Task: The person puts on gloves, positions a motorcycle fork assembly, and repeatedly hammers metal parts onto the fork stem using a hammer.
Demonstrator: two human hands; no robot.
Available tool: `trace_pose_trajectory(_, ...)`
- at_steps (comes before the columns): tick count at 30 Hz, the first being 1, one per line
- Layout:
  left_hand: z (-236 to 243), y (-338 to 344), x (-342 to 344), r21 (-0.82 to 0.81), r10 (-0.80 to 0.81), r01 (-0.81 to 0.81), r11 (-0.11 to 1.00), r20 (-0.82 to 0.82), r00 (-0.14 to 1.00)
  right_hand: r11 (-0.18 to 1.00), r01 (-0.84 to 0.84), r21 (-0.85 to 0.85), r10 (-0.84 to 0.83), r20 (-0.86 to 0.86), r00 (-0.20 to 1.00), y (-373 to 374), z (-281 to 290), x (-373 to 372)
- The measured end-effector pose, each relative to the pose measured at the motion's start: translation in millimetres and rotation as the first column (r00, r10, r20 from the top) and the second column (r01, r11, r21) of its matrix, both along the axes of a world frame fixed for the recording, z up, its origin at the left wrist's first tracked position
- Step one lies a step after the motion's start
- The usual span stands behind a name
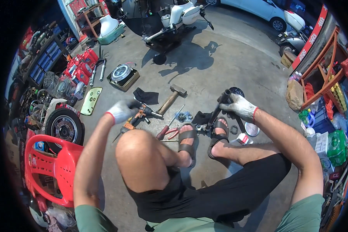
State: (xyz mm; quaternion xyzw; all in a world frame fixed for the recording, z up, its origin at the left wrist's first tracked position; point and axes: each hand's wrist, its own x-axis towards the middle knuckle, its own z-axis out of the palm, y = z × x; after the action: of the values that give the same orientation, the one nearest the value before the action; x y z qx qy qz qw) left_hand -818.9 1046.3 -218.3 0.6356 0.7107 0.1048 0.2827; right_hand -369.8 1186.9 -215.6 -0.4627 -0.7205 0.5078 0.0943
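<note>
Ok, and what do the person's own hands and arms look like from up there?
The left hand and right hand both wear whitish knit-looking work gloves with dark grey areas and red edging at the cuffs. The forearms are bare up to short, plain green sleeves. No cables show on either arm.

On the concrete floor [255, 79], the gloved right grip [239, 107] holds a tilted dark tube [215, 116]; the gloved left grip [121, 111] is at an orange power tool [146, 111], contact unclear. Between them lies a hammer [168, 103]. A red chair [64, 162] and wheel [63, 127] stand toward the floor's left edge.
</note>
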Motion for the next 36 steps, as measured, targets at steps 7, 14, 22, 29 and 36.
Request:
trace_pose_trajectory(7,-116.1,82.9,52.0,-0.088,-0.120,0.130,0.988,0.116,0.986,1.000,-0.022,-0.013,0.021,-0.068,0.997,1.9,0.0,-2.0)
trace_pose_trajectory(14,-233.5,153.5,73.9,0.049,0.103,-0.100,0.994,-0.047,0.994,0.994,-0.030,-0.106,0.025,-0.045,0.999,10.0,7.6,-1.5)
trace_pose_trajectory(22,-319.1,182.4,53.9,0.002,0.249,-0.275,0.962,-0.428,0.869,0.932,0.082,-0.353,-0.127,-0.105,0.986,26.1,8.0,-2.2)
trace_pose_trajectory(29,-303.4,203.6,47.3,-0.094,0.171,-0.234,0.968,-0.440,0.882,0.869,0.290,-0.401,-0.358,-0.105,0.928,44.7,-30.4,18.9)
trace_pose_trajectory(36,-273.5,227.3,46.6,-0.325,0.312,-0.248,0.913,0.162,0.936,0.746,0.432,-0.506,-0.609,-0.259,0.749,63.8,-47.5,27.5)
